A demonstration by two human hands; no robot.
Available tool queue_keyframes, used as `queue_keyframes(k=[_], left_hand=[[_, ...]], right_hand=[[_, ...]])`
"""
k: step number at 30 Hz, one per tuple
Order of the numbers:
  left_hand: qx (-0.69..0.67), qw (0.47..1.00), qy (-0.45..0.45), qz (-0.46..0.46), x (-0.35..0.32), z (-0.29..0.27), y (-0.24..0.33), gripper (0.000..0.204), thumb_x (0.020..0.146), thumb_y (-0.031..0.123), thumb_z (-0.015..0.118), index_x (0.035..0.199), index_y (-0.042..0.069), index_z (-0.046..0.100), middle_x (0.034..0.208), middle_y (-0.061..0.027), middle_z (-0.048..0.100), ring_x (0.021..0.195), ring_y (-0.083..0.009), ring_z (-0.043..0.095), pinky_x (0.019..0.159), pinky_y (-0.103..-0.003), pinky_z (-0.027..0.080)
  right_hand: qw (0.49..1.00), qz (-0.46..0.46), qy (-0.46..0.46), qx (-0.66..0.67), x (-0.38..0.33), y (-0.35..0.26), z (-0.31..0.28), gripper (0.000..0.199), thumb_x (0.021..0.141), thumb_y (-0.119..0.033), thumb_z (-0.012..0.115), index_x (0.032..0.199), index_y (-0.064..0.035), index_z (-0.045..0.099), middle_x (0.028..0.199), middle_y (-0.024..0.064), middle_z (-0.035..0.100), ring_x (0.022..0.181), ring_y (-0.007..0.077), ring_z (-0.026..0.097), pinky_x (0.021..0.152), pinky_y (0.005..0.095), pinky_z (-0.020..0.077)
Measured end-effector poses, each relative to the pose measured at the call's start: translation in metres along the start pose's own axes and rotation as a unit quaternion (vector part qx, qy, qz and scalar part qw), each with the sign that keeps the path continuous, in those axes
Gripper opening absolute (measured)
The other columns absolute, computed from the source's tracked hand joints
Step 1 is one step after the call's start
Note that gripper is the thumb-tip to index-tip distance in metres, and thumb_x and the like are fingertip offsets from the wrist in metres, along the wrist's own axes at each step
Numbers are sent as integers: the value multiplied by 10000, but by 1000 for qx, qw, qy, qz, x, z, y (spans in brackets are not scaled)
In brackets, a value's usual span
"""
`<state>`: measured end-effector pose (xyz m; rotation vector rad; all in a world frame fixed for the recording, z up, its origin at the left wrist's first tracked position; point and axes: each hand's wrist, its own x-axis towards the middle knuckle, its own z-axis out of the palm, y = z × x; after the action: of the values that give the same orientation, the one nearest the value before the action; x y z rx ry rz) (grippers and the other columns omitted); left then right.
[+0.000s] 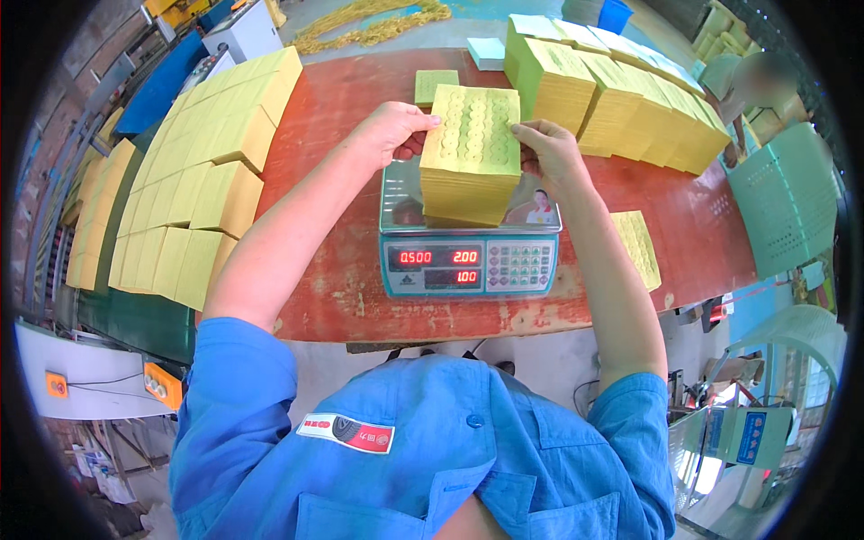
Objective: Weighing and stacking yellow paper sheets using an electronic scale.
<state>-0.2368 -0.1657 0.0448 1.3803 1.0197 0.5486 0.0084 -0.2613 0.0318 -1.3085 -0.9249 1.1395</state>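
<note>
Many yellow stacks (193,162) are standing in close rows on our left, and a narrower row of yellow blocks (99,216) is running along further left. Behind them a white cabinet (245,34) is standing. Our bare forearms are reaching from blue sleeves over the red table (328,99). With our left hand (393,131), nearly closed, we are pinching the left edge of a tall yellow bundle (472,184); the thumb is lying on its top and the fingers are curling in below. Just behind the bundle, slightly left, a low yellow pad (436,85) is lying. The bundle is standing over the pan of an electronic scale (470,266), showing ring-shaped marks on top; whether the pan is bearing all of it, we cannot tell. The scale's display is glowing red beside its keypad. Further back, a pale blue stack (486,52) is resting. With our right hand (551,153), also nearly closed, we are gripping the bundle's right edge between thumb and forefinger. Beyond that forearm, a flat yellow piece (635,247) is lying, while tall yellow piles (621,99) are lining the table's far right. Past them, a green perforated panel (787,202) is standing.
</note>
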Motion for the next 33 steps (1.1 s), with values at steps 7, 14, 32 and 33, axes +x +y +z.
queue_keyframes(k=[7,14,32,33], left_hand=[[12,1000,11,-2,-4,8,1,185,905,274,668,863,100,624,743,-22,635,601,-106,572,522,-248,428],[6,1000,19,10,-5,6,-4,181,898,260,670,846,99,605,729,-13,619,560,-90,549,490,-226,407],[-21,985,136,108,3,28,-30,212,800,193,731,874,26,624,781,-64,642,678,-141,604,573,-300,489],[6,974,171,149,1,35,-33,246,792,207,732,889,10,620,802,-74,643,713,-142,605,606,-297,490]], right_hand=[[1000,-13,18,15,-3,0,2,190,870,-147,705,956,14,652,748,38,605,618,94,551,539,227,448],[999,-19,18,22,-3,4,5,171,858,-135,713,924,9,648,728,36,598,593,92,538,532,225,448],[997,-60,51,-22,-11,11,2,217,866,-153,679,963,38,644,725,37,597,574,110,537,490,253,399],[996,-55,63,-26,-15,9,0,222,869,-152,674,985,34,638,738,39,605,588,108,545,498,250,407]])
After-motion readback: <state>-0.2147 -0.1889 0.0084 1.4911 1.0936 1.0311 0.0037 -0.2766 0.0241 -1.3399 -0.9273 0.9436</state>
